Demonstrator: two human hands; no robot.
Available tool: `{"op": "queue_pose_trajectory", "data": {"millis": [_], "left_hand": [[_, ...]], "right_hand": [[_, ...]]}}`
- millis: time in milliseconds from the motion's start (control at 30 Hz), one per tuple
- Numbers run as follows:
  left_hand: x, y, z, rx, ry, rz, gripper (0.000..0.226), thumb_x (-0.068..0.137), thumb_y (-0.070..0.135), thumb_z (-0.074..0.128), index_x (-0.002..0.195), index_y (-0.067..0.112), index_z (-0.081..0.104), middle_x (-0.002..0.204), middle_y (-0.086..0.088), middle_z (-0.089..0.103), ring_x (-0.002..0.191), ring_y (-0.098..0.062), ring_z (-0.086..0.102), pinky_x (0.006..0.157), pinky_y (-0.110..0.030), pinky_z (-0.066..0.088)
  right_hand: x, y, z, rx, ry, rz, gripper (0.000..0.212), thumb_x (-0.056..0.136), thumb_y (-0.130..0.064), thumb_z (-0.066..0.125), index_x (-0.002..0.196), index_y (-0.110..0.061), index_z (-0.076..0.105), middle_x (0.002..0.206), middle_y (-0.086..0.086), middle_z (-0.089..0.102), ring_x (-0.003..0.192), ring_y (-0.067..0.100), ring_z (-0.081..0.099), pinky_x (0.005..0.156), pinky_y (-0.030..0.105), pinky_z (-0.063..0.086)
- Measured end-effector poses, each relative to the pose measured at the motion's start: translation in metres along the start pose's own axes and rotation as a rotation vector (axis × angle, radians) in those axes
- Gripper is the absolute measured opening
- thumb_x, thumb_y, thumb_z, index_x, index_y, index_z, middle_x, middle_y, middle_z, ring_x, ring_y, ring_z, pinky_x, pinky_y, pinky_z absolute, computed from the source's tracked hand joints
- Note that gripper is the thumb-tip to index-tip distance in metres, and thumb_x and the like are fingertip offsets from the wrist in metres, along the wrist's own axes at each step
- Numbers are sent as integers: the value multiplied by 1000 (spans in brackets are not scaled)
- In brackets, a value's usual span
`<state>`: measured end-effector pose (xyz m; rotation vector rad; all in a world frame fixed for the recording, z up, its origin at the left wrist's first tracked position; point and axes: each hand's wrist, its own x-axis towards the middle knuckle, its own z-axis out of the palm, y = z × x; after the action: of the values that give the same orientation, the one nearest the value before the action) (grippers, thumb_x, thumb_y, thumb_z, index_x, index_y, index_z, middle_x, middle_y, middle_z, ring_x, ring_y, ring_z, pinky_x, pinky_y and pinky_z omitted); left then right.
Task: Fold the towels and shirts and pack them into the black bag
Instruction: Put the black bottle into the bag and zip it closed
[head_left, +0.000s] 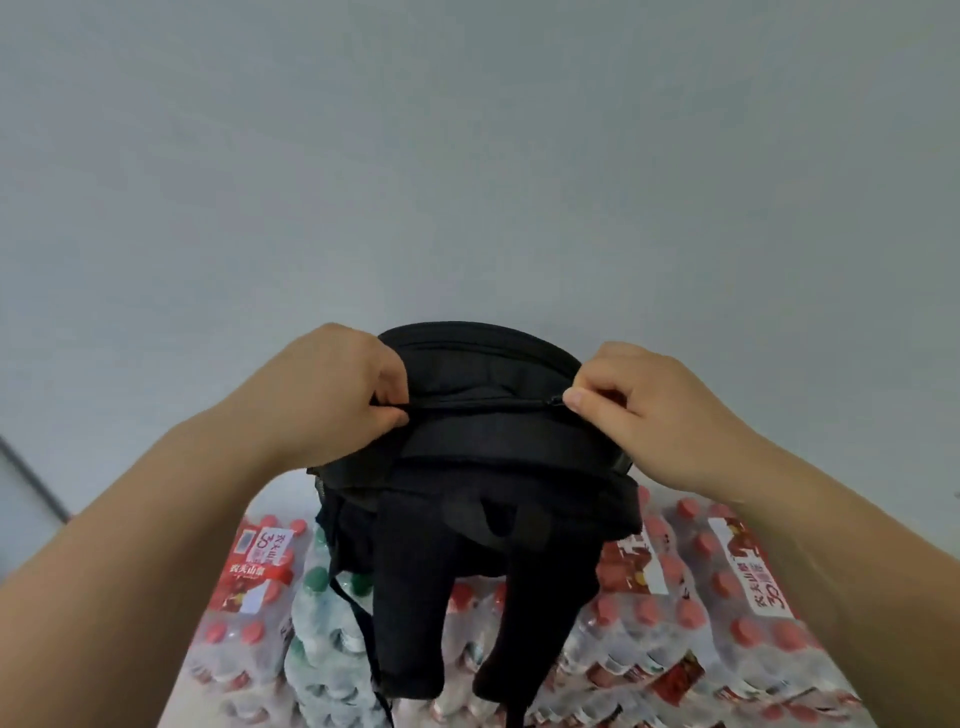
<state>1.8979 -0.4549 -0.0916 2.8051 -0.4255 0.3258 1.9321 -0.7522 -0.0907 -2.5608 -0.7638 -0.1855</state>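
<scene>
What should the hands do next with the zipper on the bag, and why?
Probably slide the zipper pull along with the right hand while the left hand steadies the black bag: both hands pinch the ends of the zipper, which looks closed between them.

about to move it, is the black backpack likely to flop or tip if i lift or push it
Likely soft yet fairly full: the black fabric backpack keeps a rounded shape. Its padded shoulder straps hang loose and would probably dangle. It may tip when pushed, standing on bumpy shrink-wrapped packs of red-capped bottles.
</scene>
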Motion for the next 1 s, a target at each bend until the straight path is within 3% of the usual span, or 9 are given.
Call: {"op": "queue_pose_trajectory", "data": {"millis": [100,200,333,467,633,800,1000], "left_hand": [[13,49,-11,-136,26,-30,12,81,42,74,90,35,73,81,20,69,78,3,62,73,-20,50],[35,101,2,17,-46,43,33,82,52,69,106,31,71,96,14,68,89,-7,61,82,-29,51],[50,127,27,225,-180,40,20,87,41,65,84,21,68,84,7,65,82,-15,58,78,-37,50],[43,134,32,277,-136,10,20,87,41,65,80,22,67,83,7,64,84,-15,57,77,-35,48],[28,118,22,287,-113,-102,17,84,34,66,74,21,68,78,9,62,81,-16,58,76,-39,50],[23,123,19,336,-270,-243,11,85,35,70,78,26,71,81,15,65,77,-3,54,78,-31,51],[67,185,38,364,-317,-144,30,86,53,65,90,24,67,90,8,66,88,-16,61,79,-33,52]], "right_hand": [[-6,9,7,65,73,-42,29,98,-38,53,74,-23,59,74,-6,55,75,7,53,68,29,41],[-6,14,11,75,101,-117,27,98,-41,53,76,-28,60,75,-10,53,76,7,52,69,33,43],[-7,31,12,82,50,-196,28,95,-45,49,77,-28,62,78,-10,52,76,11,52,69,40,47],[-13,51,16,143,14,-245,29,98,-40,54,72,-28,56,73,-10,53,72,6,52,68,37,46],[-16,89,12,214,-6,-153,34,99,-37,55,67,-26,56,66,-7,53,66,7,52,62,31,39],[-30,112,24,303,-47,-52,33,99,-36,56,69,-24,59,64,-2,59,61,10,61,64,40,50],[-42,106,37,529,-26,18,27,101,-29,57,76,-21,65,67,0,68,61,8,70,65,44,60]]}}
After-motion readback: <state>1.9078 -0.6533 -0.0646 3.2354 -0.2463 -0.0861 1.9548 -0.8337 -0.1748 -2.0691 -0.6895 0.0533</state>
